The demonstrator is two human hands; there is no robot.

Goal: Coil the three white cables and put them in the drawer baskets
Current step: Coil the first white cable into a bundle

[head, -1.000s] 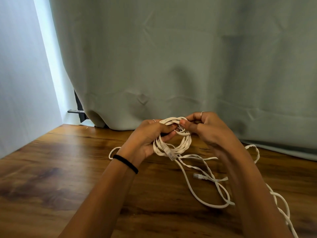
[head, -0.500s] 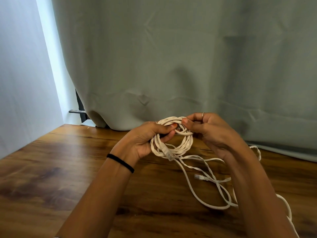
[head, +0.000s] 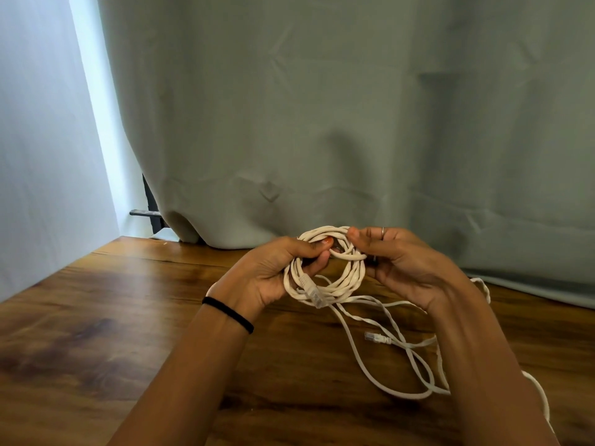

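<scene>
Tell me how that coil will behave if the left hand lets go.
Likely it springs loose: the coil keeps its shape only where the left hand and right hand pinch its loops. It looks floppy; its tail lies limp on the table. Probably light, and the trailing tail may drag.

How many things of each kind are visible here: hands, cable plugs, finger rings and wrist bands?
Hands: 2, left hand and right hand
Cable plugs: 2
Finger rings: 1
Wrist bands: 1, black
Total: 6
</scene>
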